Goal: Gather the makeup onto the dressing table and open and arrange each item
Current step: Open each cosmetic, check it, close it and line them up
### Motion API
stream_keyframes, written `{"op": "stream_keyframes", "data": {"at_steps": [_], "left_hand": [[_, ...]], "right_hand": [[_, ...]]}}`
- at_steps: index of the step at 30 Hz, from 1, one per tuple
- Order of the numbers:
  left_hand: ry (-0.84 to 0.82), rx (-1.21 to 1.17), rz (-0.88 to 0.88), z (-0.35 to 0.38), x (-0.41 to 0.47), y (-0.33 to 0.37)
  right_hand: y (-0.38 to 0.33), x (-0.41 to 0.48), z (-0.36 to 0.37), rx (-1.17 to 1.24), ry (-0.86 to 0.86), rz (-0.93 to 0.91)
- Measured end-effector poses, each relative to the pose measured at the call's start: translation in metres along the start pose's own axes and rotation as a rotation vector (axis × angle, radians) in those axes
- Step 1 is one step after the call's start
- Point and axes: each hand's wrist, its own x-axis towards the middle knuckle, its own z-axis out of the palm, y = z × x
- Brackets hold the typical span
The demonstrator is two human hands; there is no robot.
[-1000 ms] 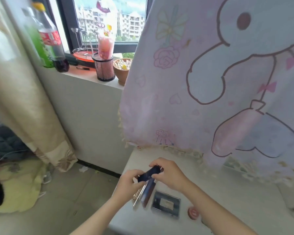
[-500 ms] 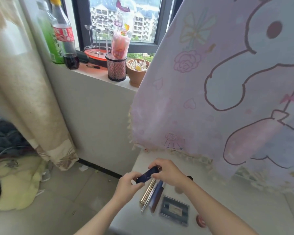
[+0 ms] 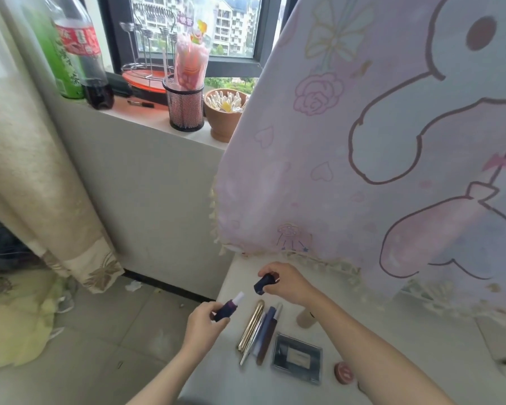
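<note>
My left hand (image 3: pixel 202 325) grips a dark blue tube (image 3: pixel 227 309) with a pale tip sticking out of its upper end. My right hand (image 3: pixel 288 282) holds the tube's dark blue cap (image 3: pixel 264 283), apart from the tube. Both hands hover over the left end of the white dressing table (image 3: pixel 237 372). On the table between my forearms lie a gold tube (image 3: pixel 251 325), a thin silvery pen (image 3: pixel 250 346), a dark blue stick (image 3: pixel 268 331), a dark rectangular palette (image 3: pixel 298 357), a small round pink pot (image 3: pixel 344 372) and a beige item (image 3: pixel 306 318) partly behind my right arm.
A pink cartoon cloth (image 3: pixel 377 156) hangs over the table's back. On the windowsill (image 3: pixel 146 115) stand a cola bottle (image 3: pixel 85 54), a green bottle (image 3: pixel 60 62), a mesh cup (image 3: pixel 183 105) and a clay pot of cotton swabs (image 3: pixel 225 112). A beige curtain (image 3: pixel 27 171) hangs left; floor below.
My hands have drawn apart: the cap has come off the dark blue tube. The tube went down-left in my left hand, the cap stayed in my right. The camera tilted slightly.
</note>
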Motion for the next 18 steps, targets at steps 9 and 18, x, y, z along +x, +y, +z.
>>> {"op": "stream_keyframes", "data": {"at_steps": [9, 18], "left_hand": [[0.054, 0.232, -0.094, 0.027, 0.007, -0.015], [0.080, 0.380, -0.110, 0.042, 0.003, -0.019]], "right_hand": [[0.007, 0.042, 0.025, -0.281, -0.093, 0.010], [0.015, 0.068, 0.048, -0.460, -0.136, -0.054]]}}
